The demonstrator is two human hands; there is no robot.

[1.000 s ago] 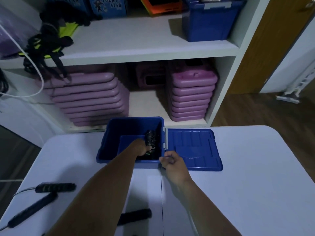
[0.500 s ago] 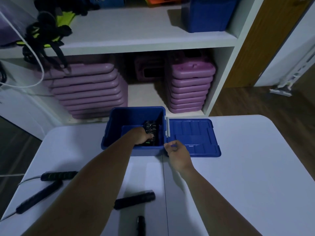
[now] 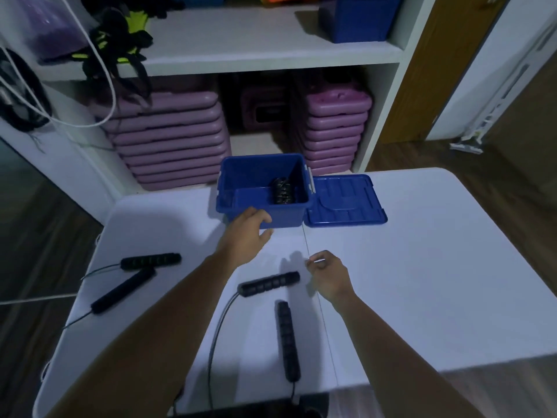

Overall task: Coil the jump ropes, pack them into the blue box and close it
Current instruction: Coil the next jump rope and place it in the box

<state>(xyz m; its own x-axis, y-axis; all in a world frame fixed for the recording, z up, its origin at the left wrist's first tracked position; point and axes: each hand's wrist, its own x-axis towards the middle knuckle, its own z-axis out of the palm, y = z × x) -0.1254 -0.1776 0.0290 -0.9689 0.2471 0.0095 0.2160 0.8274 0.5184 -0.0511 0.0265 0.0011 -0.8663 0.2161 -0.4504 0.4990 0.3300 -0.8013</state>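
The blue box (image 3: pixel 287 217) stands open at the table's far edge, its lid (image 3: pixel 343 202) lying flat to its right. Inside the box lies a coiled black jump rope (image 3: pixel 281 191). My left hand (image 3: pixel 248 229) hovers in front of the box's near wall, fingers apart and holding nothing. My right hand (image 3: pixel 327 274) is over the table's middle, fingers loosely curled and empty. Between my arms lie two black handles (image 3: pixel 269 283) (image 3: pixel 287 336) of an uncoiled rope with cords trailing off the near edge. Another rope's two handles (image 3: pixel 150 260) (image 3: pixel 123 289) lie at the left.
The white table (image 3: pixel 422 282) ends close behind the box, against a white shelf unit (image 3: pixel 256 60). Stacked purple cases (image 3: pixel 168 140) fill the lower shelf; another blue bin (image 3: pixel 358 19) sits on the upper one. Wooden floor (image 3: pixel 482 182) lies to the right.
My left hand has come out of the box, leaving the coiled rope inside. My right hand has drawn back from the box's corner toward me. The view has tilted down.
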